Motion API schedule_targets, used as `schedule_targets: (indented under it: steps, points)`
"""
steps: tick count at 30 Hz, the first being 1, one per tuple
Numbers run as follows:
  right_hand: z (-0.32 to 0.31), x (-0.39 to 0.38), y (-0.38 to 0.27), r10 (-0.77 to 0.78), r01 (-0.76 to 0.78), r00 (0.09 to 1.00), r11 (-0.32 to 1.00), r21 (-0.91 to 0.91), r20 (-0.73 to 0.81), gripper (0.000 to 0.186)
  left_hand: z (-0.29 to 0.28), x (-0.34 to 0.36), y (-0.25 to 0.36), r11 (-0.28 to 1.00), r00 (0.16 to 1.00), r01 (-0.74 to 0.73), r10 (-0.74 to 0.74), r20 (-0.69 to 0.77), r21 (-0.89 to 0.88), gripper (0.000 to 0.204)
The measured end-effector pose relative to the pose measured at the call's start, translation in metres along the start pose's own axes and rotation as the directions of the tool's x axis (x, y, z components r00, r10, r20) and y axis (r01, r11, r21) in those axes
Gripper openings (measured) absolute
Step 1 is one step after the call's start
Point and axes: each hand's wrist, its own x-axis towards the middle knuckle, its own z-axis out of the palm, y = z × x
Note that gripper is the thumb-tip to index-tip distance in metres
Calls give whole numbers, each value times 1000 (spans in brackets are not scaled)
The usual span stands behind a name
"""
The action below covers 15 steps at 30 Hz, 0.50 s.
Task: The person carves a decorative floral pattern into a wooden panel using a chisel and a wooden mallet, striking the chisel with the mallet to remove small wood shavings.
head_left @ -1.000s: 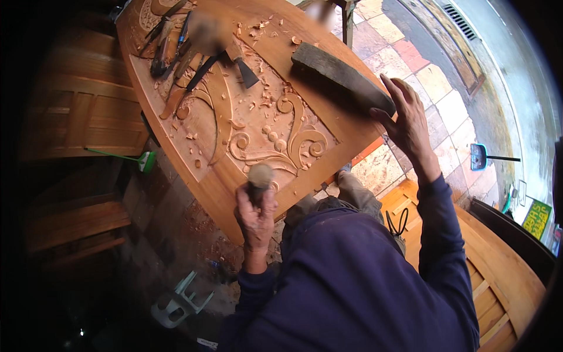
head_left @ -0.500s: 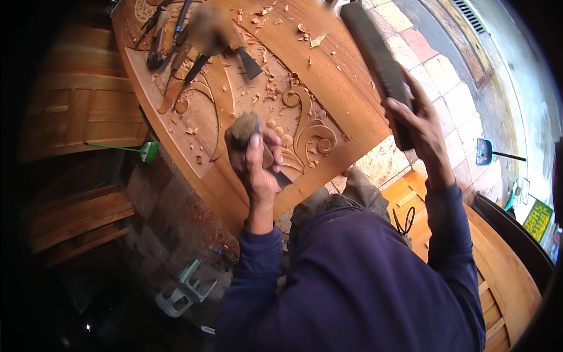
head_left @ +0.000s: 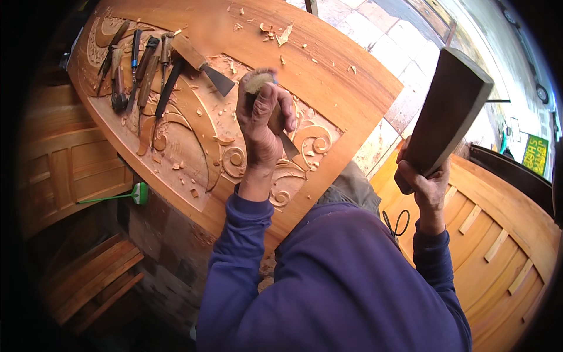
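My left hand (head_left: 264, 117) is closed around a chisel (head_left: 288, 146), its worn handle end showing above my fingers and its flat blade reaching down to the carving. The carved wooden panel (head_left: 358, 82) bears raised scrolls and leaves, with pale shavings scattered over it. Off to the right, my right hand (head_left: 427, 183) grips the narrow end of a dark wooden mallet (head_left: 450, 108), raised in the air with its broad end up, apart from the chisel. Beyond my left hand lies a wide-bladed tool with a wooden handle (head_left: 192, 54).
Several carving tools (head_left: 141, 64) lie together at the panel's far left. A second wooden panel (head_left: 498, 234) with small battens is at the right. At the left are a paneled wooden piece (head_left: 76, 164), a green brush (head_left: 139, 193) and wooden steps (head_left: 97, 276).
My right hand has come down and nearer, and the mallet has tilted from pointing away to standing up. My left hand keeps the chisel over the carving. The whole view has shifted.
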Motion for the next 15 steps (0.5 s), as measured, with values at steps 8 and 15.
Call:
schedule_targets:
  steps: [8,15]
  points:
    - [25,-11,3,3,-5,996,1000,-16,-91,66,7,27,1,997,992,64,-67,105,36,62]
    - [46,3,-16,-50,48,999,995,-91,-21,87,6,32,-8,994,991,101,-103,91,31,63]
